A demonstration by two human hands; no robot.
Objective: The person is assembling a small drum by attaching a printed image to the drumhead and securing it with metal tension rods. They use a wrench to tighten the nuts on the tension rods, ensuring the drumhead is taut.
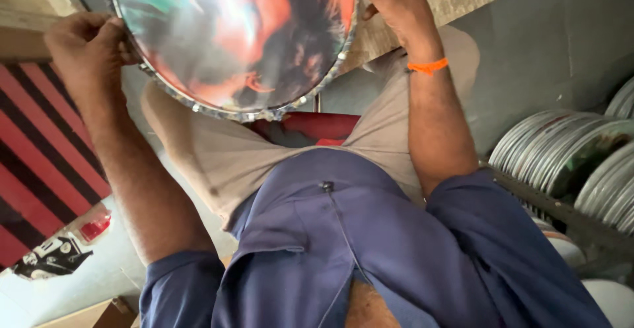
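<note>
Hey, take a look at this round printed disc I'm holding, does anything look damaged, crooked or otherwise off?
Nothing stands out. The left hand and right hand grip opposite edges of the round printed disc; its studded metal rim looks unbroken where visible. Glare blurs the picture, so fine scratches cannot be ruled out.

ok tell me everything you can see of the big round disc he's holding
The round disc is a large glossy plate with a blurred printed picture in orange, red, dark and teal tones, catching glare. Its silvery metal rim carries small evenly spaced clips or studs. It is held tilted above the person's lap, its top cut off by the frame. The left hand grips the rim on one side, the right hand grips the opposite edge. Whether its far side rests on the wooden surface behind cannot be told.
</note>
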